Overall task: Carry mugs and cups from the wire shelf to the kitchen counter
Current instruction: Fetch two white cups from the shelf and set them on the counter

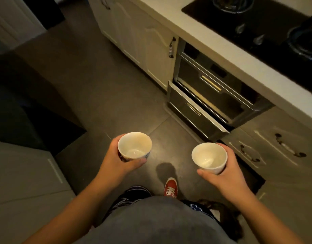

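left hand (114,162): curled round left cup (134,147) from the side, thumb across the near wall, fingers round the back. Cup is upright.
right hand (229,175): same sort of hold on right cup (209,158), thumb in front, fingers wrapped on the far side. Cup is upright.
cups: both in the air over the floor (98,94) in front of my body, well apart from each other, mouths up. They look empty. No handle shows on either.
tabletop (222,44): white, upper right, with a black hob (257,32) on it. Neither cup is on it yet.
shelf: not in view.
step: carry leg, I'd say. Pick-up is done, set-down is still to do.
risk, drawer (195,111): it stands pulled out from the cabinet front into my path, near the right cup and ahead of my shoe (171,188). I could catch a shin or toe on it, stumble and drop a cup.
risk, landing spot: the hob takes up much of the tabletop here, leaving only a bare strip along the front edge. A cup set too close to that edge could tip off, and one set on the hob could rock.
risk, grip: the walls are smooth and I hold each cup one-handed from the side. A jolt could let one slide, and I have no free hand to catch it.
risk, light: the room is dim and edges are hard to judge, so a rim could knock the tabletop edge on the way up.
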Demonstrator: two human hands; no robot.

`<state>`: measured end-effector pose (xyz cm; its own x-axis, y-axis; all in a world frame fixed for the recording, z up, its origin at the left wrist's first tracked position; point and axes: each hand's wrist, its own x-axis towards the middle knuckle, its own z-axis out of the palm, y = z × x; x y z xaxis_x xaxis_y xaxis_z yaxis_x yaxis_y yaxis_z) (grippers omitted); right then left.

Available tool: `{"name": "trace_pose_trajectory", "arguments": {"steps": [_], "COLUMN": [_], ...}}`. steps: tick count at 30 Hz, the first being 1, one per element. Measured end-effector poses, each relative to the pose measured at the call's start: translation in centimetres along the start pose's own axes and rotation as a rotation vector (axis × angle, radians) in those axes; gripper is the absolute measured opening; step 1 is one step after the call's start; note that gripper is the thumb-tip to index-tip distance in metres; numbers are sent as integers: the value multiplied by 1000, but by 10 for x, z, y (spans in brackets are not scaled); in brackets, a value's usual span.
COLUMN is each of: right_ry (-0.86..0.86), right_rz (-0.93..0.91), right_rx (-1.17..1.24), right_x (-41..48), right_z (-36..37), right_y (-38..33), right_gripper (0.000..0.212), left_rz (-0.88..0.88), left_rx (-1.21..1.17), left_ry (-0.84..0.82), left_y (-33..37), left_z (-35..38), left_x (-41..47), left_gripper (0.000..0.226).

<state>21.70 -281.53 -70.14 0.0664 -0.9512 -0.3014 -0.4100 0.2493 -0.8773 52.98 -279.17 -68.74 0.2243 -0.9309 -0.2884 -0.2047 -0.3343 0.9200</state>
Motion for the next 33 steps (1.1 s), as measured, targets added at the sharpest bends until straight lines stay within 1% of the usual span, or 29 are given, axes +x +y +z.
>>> {"name": "trace_pose_trajectory", "arguments": {"steps": [4,7,10,13,16,21,24,30,33], "right_ry": [-138,-241,-286,-305,-315,-286,-269,-261,-248], "right_rz": [-81,-168,-224,-249,-240,-205,-167,-112,-127], "right_rx": [-40,-63,-60,-87,-74,-69,-81,-80,-102], "right_x": [85,151,196,249,292,344,377,465,521], "right_z": [30,70,101,136,154,157,150,141,147], "right_y": [-42,-80,-107,-135,-163,-187,-193,-203,-215], "right_gripper": [95,97,96,95,92,91,96,94,99], "left_rz": [-73,-130,-157,-180,-184,-177,-149,-52,-40], "left_rx": [-5,-19,-41,-75,-134,-193,-184,-99,-123], "left_ry": [147,268,316,379,392,333,315,257,264], "left_y": [-1,-8,-12,-12,-5,18,33,70,88], "left_z": [-33,-66,-89,-122,-147,-167,-169,-168,-170], "left_x": [23,48,71,116,165,246,303,426,482], "left_gripper": [80,80,81,80,79,79,78,84,83]}}
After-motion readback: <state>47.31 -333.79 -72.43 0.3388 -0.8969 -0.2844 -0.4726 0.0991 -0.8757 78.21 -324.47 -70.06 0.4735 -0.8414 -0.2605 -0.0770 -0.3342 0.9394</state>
